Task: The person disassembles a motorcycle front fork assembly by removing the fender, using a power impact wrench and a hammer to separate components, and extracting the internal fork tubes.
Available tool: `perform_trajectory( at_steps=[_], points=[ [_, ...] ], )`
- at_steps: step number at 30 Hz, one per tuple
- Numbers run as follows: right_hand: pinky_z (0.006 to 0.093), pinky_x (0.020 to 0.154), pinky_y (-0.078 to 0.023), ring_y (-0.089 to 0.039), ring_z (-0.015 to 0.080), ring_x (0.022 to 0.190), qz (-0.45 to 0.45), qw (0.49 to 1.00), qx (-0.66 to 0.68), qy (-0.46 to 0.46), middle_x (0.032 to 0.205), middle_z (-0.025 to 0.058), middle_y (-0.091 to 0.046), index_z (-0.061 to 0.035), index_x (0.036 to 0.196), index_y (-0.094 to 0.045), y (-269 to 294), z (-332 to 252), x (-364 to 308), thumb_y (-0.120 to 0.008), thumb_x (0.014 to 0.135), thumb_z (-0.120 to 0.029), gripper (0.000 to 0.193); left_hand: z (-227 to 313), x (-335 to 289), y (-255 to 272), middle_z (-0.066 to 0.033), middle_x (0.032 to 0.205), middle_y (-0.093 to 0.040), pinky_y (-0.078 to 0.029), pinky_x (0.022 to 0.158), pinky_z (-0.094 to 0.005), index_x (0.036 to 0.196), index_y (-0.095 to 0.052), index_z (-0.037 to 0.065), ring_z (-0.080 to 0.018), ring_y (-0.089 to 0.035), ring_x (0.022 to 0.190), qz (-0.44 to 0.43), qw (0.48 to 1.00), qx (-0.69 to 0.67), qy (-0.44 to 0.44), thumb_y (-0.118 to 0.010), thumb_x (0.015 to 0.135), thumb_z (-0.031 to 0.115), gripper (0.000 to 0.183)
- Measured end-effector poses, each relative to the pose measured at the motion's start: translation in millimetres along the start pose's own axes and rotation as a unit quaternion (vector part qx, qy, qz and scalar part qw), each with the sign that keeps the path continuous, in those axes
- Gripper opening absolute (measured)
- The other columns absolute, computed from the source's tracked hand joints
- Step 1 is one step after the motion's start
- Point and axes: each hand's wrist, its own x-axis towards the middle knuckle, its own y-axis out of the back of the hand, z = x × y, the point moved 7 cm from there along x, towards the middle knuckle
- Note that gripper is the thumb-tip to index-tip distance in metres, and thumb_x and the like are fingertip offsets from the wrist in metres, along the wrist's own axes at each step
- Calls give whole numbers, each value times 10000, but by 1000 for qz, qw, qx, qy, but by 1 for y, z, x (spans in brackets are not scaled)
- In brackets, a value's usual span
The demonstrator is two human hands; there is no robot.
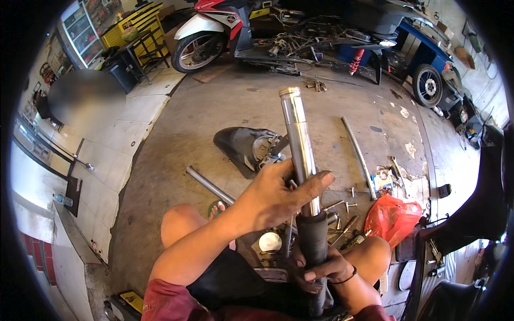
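Observation:
A motorcycle fork leg stands nearly upright in front of me, its top leaning slightly left. Its upper part is a shiny chrome fork tube [301, 142] with a stepped, brass-tinted top end; the lower part is a black fork slider [312, 235]. My left hand [281, 195] is closed around the chrome tube just above the black part, thumb lying across its front. Lower down, my right hand [329, 269] wraps around the black slider. The bottom end of the leg is partly hidden between my legs.
Beyond my hands lies a dark fender [235, 147]. Metal tubes [209, 183] [358, 155] rest on the floor at both sides. Tools, a white round dish [270, 243] and a red plastic bag [391, 219] sit close by. A partly stripped scooter [235, 32] stands at the back.

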Motion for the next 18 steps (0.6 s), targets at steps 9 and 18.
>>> perform_trajectory(
  at_steps=[9, 18],
  points=[
    [270, 312, -382, -457, 161, 364, -336, 902, 271, -2, 605, 126, -485, 16, 895, -471, -35, -12, -3, -666, 730, 29, 256, -3, 1, -29, -51, 1198, -633, -412, 1010, -310, 1275, -595, 40, -146, -539, 1136, -187, 981, -53, 26, -582, 990, 324, 403],
    [301, 362, -436, -517, 189, 428, -430, 873, 232, -7, 653, 142, -492, 28, 905, -480, -44, -15, -4, -635, 769, 41, 206, 9, -4, -35, -61, 1220, -652, -407, 1051, -343, 1276, -618, 56, -171, -568, 1168, -223, 970, -91, -22, -718, 889, 305, 471]
  ],
)
